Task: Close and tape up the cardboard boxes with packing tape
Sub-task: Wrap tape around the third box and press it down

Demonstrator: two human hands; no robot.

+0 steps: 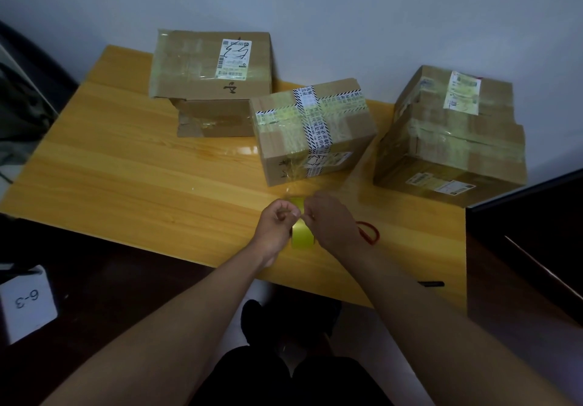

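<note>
Your hands meet over the near edge of the table [126, 165], both working a yellow tape roll [302, 233] between them. Your left hand [277, 229] has its fingers curled in, pinching at the roll's upper edge; your right hand [331, 219] curls over the roll from the other side, fingertips pinching at the same spot. A thin, clear strip of tape seems to stretch from the roll up to the front face of the middle box [312, 131], though it is faint.

Three cardboard boxes stand on the glossy, wood-grain tabletop, all with flaps shut, so you cannot see what they hold. The middle box, just beyond your hands, is brown corrugated board wrapped in shiny clear tape and crossed by white printed tape with black hatched edges. The left box [211, 65] sits farther back near the wall, its top banded in clear tape and bearing a white label; a torn, crumpled flap shows below its front. The right box [454, 134] is tall and blocky, heavily wrapped in clear tape, with labels on top and on its front face.

A red cord [369, 232] lies on the table just right of your right wrist. A black pen [432, 284] rests at the table's near edge. A white block [26, 303] marked "6-3" sits low at left.
</note>
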